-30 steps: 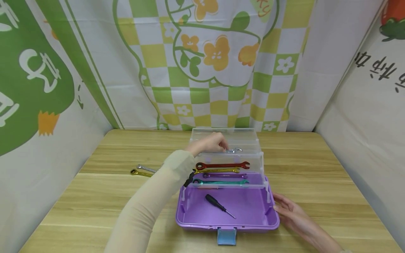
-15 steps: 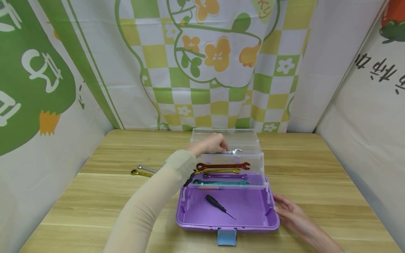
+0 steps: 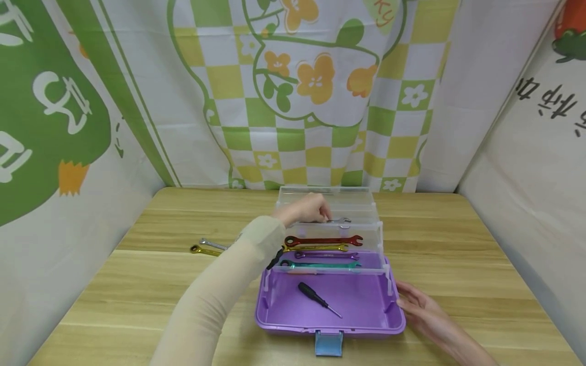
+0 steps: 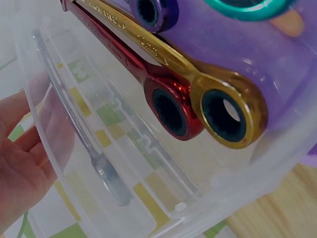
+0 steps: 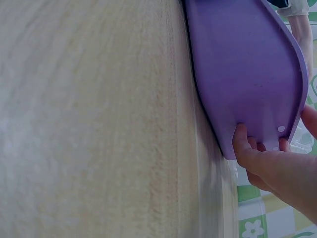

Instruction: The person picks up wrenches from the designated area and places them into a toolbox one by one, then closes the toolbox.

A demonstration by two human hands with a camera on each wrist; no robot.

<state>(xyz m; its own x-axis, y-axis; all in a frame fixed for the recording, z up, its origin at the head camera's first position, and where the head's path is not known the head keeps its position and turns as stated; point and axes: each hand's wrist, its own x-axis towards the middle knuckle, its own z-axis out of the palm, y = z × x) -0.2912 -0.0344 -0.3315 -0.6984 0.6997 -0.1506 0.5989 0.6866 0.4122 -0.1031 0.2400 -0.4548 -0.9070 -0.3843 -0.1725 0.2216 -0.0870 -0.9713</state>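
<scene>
Wrench (image 3: 341,221) has dipped slightly at our left hand (image 3: 308,208), grip unclear; right hand (image 3: 423,308) loosely touching box (image 3: 361,302); wooden table (image 3: 458,244), checked curtain (image 3: 317,140) behind

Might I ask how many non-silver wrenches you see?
5: red wrench, gold wrench, purple wrench and teal wrench in the clear plastic tray; a second gold wrench on the wooden table, where the beige sleeve may hide more.

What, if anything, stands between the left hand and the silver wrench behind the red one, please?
Nothing visible does: in the head view, the left hand is right beside the silver wrench. The red wrench lies on the nearer side, out of the way. Contact is unclear.
</scene>
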